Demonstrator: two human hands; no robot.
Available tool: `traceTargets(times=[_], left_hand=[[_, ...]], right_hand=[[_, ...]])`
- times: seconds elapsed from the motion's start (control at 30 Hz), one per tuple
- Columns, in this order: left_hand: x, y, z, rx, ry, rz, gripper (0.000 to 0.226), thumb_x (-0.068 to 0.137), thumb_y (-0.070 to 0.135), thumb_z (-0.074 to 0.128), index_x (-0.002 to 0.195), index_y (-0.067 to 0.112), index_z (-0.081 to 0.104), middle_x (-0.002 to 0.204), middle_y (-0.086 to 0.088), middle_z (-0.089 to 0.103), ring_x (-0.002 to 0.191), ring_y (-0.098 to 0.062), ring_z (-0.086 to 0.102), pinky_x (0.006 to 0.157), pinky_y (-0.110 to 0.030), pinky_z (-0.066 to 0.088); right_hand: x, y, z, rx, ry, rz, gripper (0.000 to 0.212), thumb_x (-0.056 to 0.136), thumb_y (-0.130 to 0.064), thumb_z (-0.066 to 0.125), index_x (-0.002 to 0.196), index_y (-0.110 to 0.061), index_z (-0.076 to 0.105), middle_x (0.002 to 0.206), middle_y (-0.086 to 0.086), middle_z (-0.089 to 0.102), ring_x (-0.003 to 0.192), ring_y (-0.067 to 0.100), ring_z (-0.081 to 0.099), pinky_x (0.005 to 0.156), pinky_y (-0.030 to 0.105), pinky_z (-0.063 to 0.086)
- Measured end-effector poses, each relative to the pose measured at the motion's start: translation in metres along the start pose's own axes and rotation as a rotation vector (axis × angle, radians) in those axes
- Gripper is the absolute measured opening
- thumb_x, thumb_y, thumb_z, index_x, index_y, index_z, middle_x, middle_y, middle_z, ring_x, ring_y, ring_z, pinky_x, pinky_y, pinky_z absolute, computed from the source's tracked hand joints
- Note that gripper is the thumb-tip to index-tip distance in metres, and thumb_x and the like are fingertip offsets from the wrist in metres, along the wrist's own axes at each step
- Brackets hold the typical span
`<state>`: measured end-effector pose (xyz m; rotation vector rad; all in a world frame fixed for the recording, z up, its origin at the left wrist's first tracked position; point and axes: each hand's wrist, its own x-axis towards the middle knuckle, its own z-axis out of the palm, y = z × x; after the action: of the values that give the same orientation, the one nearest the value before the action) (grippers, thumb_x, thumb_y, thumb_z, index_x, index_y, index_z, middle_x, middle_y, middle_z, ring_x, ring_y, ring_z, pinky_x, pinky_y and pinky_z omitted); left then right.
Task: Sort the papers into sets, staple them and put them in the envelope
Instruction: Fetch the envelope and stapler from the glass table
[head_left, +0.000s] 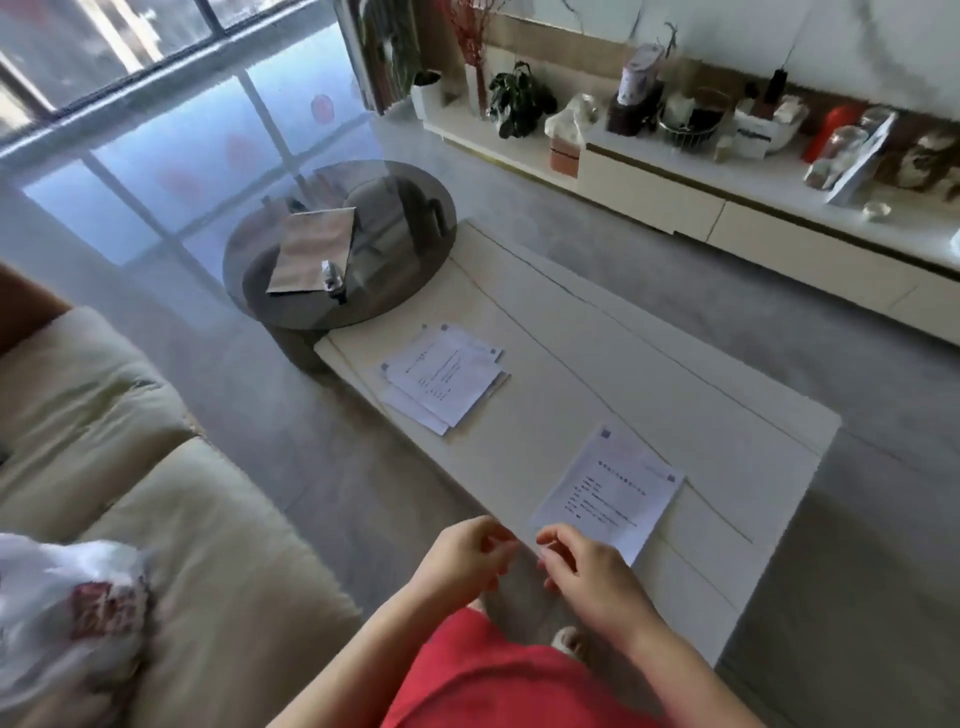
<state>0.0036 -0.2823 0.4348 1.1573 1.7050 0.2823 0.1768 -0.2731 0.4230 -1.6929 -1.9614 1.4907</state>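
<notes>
A printed sheet (610, 491) lies at the near end of the low white table (675, 395). My right hand (589, 571) hovers at this sheet's near corner with curled fingers; whether they pinch the paper is unclear. My left hand (467, 558) is just left of it, off the table's edge, fingers curled with nothing visible in them. A loose stack of printed papers (441, 382) sits further along the table to the left. A brown envelope (314, 249) lies on the round glass side table (415, 270), with a small stapler (332, 280) on its near corner.
A cream sofa (156, 493) runs along my left, with a white plastic bag (67, 613) on it. A long low cabinet (779, 228) crowded with plants, jars and boxes stands beyond the table. Grey floor separates table and cabinet.
</notes>
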Motion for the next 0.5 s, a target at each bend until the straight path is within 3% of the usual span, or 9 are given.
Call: traceTargets(times=[0.17,0.5], left_hand=[[0.006,-0.029,-0.047,-0.139,0.155,-0.063,0.01,0.089,0.015,0.056,0.092,0.019,0.065,0.069,0.002,0.064,0.051,-0.011,0.058,0.043,-0.014,0.038],[0.063,-0.106,-0.211,-0.266,0.283,-0.099,0.009,0.089,0.014,0.058,0.089,0.015,0.066,0.066,0.001,0.064,0.043,-0.007,0.055,0.041,-0.015,0.037]], right_hand=[[0.045,-0.035,0.002,-0.117,-0.045,-0.046,0.011,0.095,-0.028,0.052,0.103,-0.031,0.059,0.081,-0.006,0.07,0.075,0.003,0.065,0.077,0.031,0.054],[0.169,-0.165,0.057,-0.138,-0.014,-0.085,0.013,0.095,-0.023,0.052,0.094,-0.035,0.057,0.079,-0.008,0.067,0.07,0.002,0.065,0.071,0.027,0.055]])
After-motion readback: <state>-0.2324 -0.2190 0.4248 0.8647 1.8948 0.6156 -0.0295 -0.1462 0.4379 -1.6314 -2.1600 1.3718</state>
